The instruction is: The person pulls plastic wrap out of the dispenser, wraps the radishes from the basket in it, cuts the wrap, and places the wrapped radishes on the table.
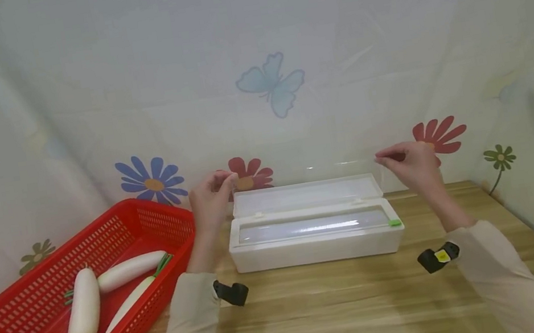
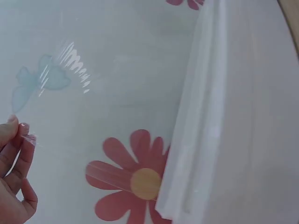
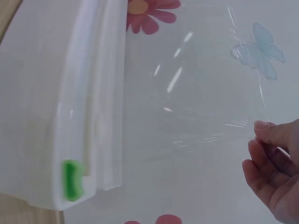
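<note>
A sheet of clear plastic wrap stretches between my two hands, above a white cling film dispenser box. The left hand pinches one corner of the film between thumb and fingers. At the other corner, the right hand pinches it the same way; creases fan out from those fingertips in the right wrist view. The box's lid is raised at the back, and a film roll shows through its window. A green slide cutter sits at the right end of its front edge.
On the left stands a red perforated basket holding a white radish and others with green stems. A wooden table lies under everything. Behind it hangs a pale cloth with flowers and a blue butterfly.
</note>
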Motion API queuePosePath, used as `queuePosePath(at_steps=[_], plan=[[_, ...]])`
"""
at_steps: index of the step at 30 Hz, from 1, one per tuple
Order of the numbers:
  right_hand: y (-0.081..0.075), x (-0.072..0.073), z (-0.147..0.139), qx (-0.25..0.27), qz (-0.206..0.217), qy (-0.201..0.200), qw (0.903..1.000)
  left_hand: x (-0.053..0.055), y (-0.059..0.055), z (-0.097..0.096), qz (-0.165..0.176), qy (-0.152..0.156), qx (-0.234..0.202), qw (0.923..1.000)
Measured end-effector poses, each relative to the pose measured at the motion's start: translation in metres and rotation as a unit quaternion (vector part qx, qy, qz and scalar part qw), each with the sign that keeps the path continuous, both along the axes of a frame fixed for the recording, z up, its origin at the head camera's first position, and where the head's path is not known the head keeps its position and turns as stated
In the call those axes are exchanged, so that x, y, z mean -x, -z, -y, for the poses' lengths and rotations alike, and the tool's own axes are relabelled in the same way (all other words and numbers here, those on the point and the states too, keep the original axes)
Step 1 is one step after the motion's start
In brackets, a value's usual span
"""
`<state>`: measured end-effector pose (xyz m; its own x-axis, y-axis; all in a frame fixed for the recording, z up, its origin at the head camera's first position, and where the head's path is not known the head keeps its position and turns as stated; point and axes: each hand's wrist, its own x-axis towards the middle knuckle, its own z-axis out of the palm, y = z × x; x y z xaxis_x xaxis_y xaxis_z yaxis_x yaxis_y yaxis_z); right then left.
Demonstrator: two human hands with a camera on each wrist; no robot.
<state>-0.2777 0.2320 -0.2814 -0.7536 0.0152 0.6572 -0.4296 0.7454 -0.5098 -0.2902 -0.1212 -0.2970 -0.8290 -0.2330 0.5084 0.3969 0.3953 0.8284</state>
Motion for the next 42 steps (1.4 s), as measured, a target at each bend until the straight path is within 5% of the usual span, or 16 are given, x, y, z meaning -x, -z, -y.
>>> queuePosePath(at_steps=[7,12,22,26,29,33,38,42], plan=[[-0.017,-0.007,0.0,0.027,-0.004,-0.004,0.9996,-0.009,-0.014,-0.001,0.006,0.032,-0.034,0.9989],[-0.022,-0.014,-0.005,0.033,0.041,-0.037,0.9979,-0.014,-0.015,0.005,0.015,0.082,-0.027,0.9962],[-0.029,-0.03,-0.018,-0.01,0.131,-0.097,0.9866,-0.033,-0.018,0.026,0.087,0.202,0.072,0.9728],[-0.033,-0.034,-0.021,-0.023,0.163,-0.101,0.9812,-0.036,-0.017,0.029,0.078,0.231,0.135,0.9604],[-0.036,-0.037,-0.023,-0.037,0.182,-0.103,0.9773,-0.037,-0.017,0.028,0.044,0.214,0.192,0.9568],[-0.038,-0.037,-0.023,-0.041,0.194,-0.11,0.974,-0.038,-0.019,0.025,0.008,0.148,0.236,0.9604],[-0.04,-0.035,-0.019,-0.02,0.191,-0.107,0.9756,-0.037,-0.026,0.023,0.026,0.086,0.217,0.972],[-0.042,-0.032,-0.014,0.001,0.157,-0.082,0.9843,-0.032,-0.034,0.019,0.011,0.065,0.184,0.9806]])
